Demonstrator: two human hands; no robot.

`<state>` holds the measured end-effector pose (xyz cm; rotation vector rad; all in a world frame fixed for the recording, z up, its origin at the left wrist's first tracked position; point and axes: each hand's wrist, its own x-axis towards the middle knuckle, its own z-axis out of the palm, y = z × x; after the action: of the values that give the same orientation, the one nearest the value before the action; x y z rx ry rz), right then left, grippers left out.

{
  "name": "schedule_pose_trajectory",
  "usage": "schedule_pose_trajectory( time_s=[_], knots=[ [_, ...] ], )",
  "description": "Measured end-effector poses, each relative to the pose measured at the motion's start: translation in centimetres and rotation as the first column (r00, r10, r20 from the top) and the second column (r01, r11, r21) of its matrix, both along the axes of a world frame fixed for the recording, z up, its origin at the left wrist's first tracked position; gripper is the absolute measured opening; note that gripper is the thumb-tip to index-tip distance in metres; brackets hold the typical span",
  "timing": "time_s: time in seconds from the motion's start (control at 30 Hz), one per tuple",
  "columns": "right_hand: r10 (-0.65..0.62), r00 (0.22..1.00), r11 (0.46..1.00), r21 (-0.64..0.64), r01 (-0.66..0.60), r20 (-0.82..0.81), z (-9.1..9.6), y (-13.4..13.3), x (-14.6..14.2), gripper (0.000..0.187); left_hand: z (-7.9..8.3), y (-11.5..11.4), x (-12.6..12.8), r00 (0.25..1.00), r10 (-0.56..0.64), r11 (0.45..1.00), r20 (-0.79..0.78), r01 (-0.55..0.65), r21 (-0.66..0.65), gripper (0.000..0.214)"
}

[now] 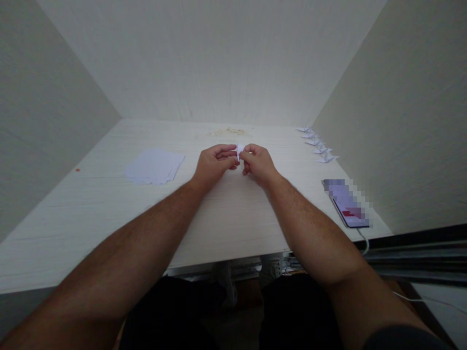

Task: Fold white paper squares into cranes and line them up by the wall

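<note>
A small piece of folded white paper is held up between my two hands over the middle of the table. My right hand pinches it from the right with thumb and bent fingers. On the other side, my left hand has its fingers and thumb closed in on the paper's left edge. The fingers partly cover the paper, so its exact folds cannot be made out.
A loose stack of white paper sheets lies left on the white table. Several folded paper cranes line the right wall. Nearer me lies a phone with a white cable. Walls enclose three sides.
</note>
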<state>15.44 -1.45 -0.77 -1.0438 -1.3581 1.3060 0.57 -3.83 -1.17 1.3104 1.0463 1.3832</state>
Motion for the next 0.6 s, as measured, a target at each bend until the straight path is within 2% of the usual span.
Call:
schedule_pose_trajectory(
  time_s=[0.13,0.3,0.6],
  knots=[
    [0.050,0.998,0.999,0.010,-0.050,-0.027,-0.04,-0.07,0.11,0.016,-0.20,0.18,-0.20,0.998,-0.025,0.999,0.056,0.026,-0.021,0.053],
    [0.071,0.997,0.997,0.016,-0.071,-0.009,-0.33,0.04,0.17,0.016,-0.48,0.51,-0.29,0.998,-0.011,1.000,0.068,0.011,-0.010,0.050],
    [-0.056,0.985,0.996,0.082,0.043,0.165,-0.33,0.04,0.02,0.013,-0.30,0.62,-0.03,0.996,0.063,0.998,-0.060,-0.061,0.024,0.040]
  ],
)
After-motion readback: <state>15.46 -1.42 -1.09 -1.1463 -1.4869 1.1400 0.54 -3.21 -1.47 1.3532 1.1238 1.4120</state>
